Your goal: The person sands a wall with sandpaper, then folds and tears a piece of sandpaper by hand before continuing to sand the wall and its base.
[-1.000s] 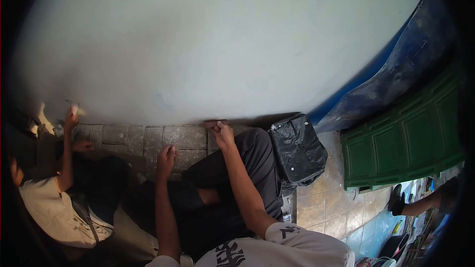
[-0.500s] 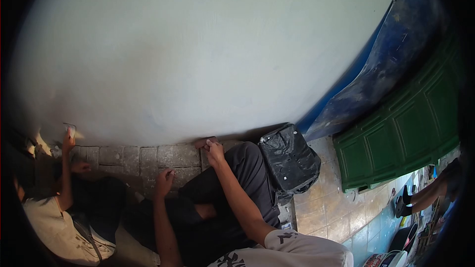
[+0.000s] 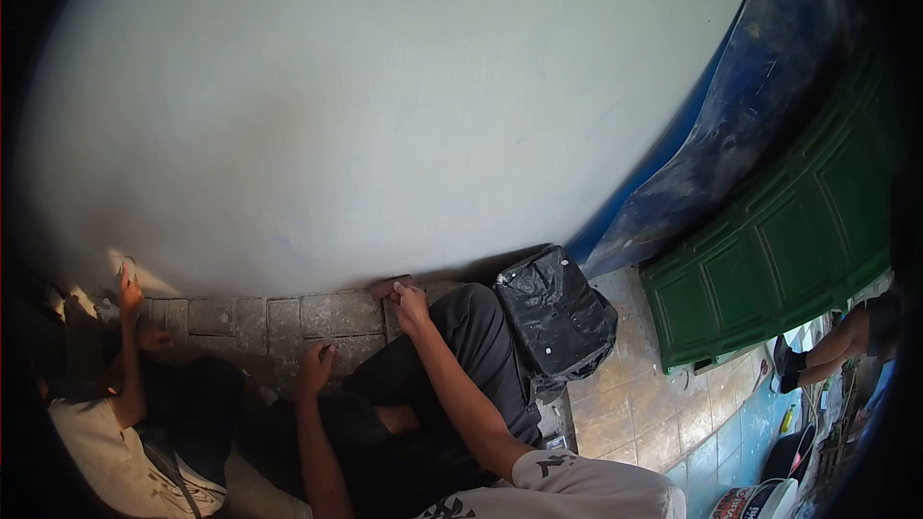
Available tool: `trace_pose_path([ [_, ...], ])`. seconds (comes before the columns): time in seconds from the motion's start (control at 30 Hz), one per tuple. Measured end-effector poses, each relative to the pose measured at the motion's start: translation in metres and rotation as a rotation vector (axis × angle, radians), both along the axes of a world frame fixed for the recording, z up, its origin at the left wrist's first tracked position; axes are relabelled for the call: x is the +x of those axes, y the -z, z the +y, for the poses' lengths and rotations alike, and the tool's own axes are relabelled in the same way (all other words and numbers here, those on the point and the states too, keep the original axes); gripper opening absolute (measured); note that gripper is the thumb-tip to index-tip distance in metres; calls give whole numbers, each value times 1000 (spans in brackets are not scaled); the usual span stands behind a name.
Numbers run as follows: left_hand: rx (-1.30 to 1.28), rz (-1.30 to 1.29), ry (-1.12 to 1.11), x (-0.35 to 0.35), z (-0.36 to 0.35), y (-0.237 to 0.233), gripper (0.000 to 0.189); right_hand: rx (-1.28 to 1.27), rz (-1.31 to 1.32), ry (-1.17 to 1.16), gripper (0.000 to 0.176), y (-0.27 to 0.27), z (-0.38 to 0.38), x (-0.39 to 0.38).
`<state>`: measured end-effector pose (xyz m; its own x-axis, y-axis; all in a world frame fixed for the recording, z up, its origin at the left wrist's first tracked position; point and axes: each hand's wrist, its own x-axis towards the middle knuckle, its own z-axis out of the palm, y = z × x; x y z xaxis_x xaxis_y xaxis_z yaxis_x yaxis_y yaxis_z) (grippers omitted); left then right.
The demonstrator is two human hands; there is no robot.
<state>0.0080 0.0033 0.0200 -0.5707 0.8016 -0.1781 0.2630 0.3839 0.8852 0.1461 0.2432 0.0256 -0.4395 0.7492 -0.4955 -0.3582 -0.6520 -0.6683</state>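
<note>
At the foot of the pale wall (image 3: 385,135), my right hand (image 3: 411,308) grips a flat reddish-brown piece (image 3: 390,285) against the wall's lower edge. My left hand (image 3: 316,368) is raised over the grey paving bricks (image 3: 332,312), its fingers curled together; whatever is between them is too small to name. A black plastic-covered container (image 3: 558,312) stands beside my right knee.
A co-worker (image 3: 130,413) sits at the left, one hand holding a small pale piece at the wall. To the right are a blue sheet (image 3: 692,154), a green panel (image 3: 779,250), floor tiles (image 3: 635,404), a white bucket (image 3: 755,500) and another person's legs (image 3: 832,351).
My right hand and the reddish-brown piece have shifted slightly left along the wall base. The co-worker's raised hand has moved slightly left and down. The legs at the right have shifted.
</note>
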Motion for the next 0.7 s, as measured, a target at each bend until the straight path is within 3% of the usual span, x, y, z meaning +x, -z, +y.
trace_pose_path([
  [0.7,-32,22,62,-5,-4,3,26,62,-14,39,13,9,-2,-5],
])
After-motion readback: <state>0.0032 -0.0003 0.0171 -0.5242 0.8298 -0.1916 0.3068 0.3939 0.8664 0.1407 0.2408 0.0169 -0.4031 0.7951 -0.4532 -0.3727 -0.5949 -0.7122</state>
